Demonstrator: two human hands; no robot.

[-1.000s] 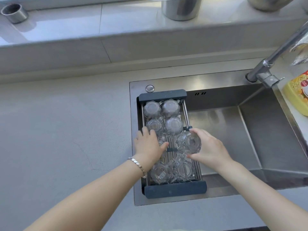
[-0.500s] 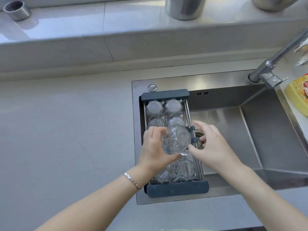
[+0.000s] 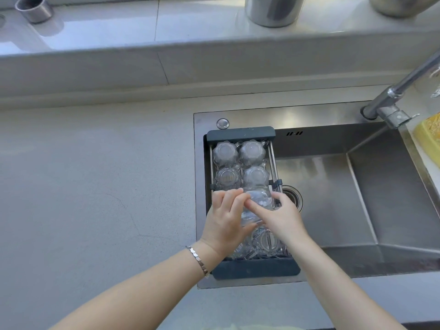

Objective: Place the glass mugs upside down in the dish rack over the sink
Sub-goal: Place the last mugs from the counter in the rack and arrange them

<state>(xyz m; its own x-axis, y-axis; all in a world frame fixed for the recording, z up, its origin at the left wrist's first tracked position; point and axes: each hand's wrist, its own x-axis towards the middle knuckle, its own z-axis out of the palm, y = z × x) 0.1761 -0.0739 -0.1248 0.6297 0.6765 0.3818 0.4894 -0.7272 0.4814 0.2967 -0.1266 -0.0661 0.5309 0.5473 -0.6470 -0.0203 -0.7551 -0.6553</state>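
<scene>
A dark-framed dish rack spans the left end of the steel sink. Several clear glass mugs stand upside down in its far rows, among them one at the back left and one at the back right. More mugs lie at the near end, partly hidden by my hands. Over the middle of the rack both hands hold one glass mug, tilted. My left hand grips its left side and my right hand its right side.
A faucet reaches in from the upper right above the sink. A yellow item sits at the right edge. Steel containers and a small metal cup stand on the ledge behind. Grey countertop extends to the left.
The mug was lifted from the rack's right middle spot and taken in both hands. It now sits lower between my hands, over the middle of the rack.
</scene>
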